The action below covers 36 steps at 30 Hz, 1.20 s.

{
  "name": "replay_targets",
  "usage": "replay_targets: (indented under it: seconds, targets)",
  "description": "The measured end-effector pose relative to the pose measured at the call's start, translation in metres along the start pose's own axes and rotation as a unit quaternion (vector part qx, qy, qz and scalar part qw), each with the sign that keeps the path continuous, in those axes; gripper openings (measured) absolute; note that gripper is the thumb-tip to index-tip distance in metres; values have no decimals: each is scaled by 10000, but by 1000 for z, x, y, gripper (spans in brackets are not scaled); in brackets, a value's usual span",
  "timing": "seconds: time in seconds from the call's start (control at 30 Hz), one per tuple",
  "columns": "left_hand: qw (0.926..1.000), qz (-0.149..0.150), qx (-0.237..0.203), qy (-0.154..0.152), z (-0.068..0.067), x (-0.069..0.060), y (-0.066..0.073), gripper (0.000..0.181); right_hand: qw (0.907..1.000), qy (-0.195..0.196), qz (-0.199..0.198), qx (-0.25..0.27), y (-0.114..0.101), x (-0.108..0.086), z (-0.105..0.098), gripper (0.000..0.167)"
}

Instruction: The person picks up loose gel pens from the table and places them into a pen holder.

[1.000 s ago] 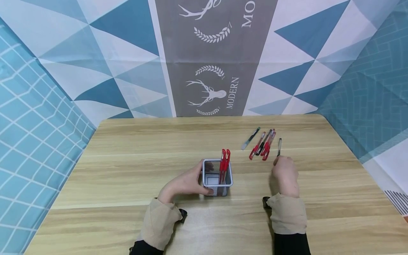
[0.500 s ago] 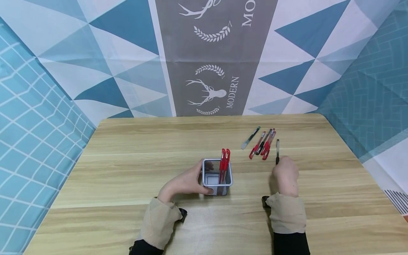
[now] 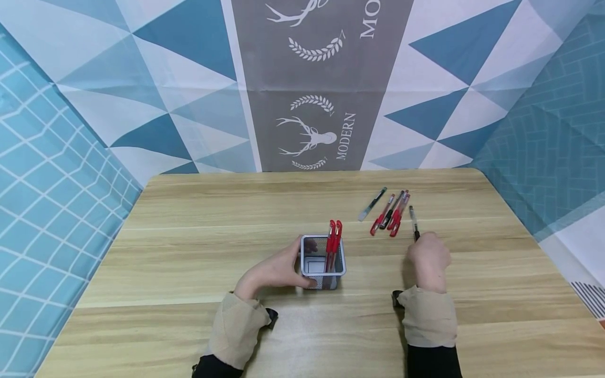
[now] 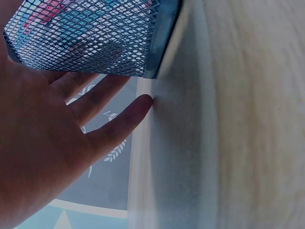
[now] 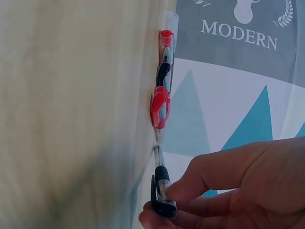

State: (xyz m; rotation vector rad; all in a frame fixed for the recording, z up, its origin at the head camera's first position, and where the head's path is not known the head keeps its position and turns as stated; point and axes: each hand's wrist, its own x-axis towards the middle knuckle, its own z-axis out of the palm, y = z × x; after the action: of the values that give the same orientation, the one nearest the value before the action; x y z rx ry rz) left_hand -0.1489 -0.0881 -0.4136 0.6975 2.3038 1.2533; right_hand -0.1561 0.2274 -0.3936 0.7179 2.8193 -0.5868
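both hands are working well apart: the left hand [image 3: 279, 269] is gripping the mesh holder [image 3: 323, 274] from nine o'clock, its thumb lying along the near side, while the right hand [image 3: 429, 255], at the holder's three o'clock, is pinching a black-capped pen [image 5: 162, 176] by its capped end. progress is seeming fairly early: two red pens [image 3: 336, 244] are already standing in the holder, but the pinched one is not yet joining them. towards two o'clock, a bunch of red and black pens [image 3: 389, 216] and a lone pale-ended pen [image 3: 374, 203] are lying on the wooden table [image 3: 189, 252], apparently still waiting. the held pen is showing a clear barrel and black clip, pointing away towards about twelve o'clock; whether it is touching the table, i cannot tell. the holder is standing upright, its open square top facing up.
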Motion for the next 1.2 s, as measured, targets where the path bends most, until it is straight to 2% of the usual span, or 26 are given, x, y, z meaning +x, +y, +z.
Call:
replay_targets:
  seconds: [0.2, 0.33, 0.6, 0.73, 0.93, 1.2]
  targets:
    - [10000, 20, 45, 15, 0, 0, 0, 81, 9998, 178, 85, 64, -1, -1, -4, 24]
    - [10000, 32, 25, 12, -1, 0, 0, 81, 9976, 620, 122, 271, -2, -4, -8, 29]
    - [10000, -33, 53, 19, -1, -1, 1, 83, 9877, 1447, 12, 601, -4, -11, -14, 32]
    - [9999, -65, 79, 26, 0, -1, 1, 84, 9768, 2006, -150, 731, -6, -15, -15, 28]
    - [10000, -74, 37, 20, 0, -1, 1, 85, 9519, 2866, -400, 1004, -11, -23, -20, 21]
    - [10000, -32, 12, 2, 0, -1, 0, 85, 9441, 3065, -431, 1138, -15, -34, -29, 20]
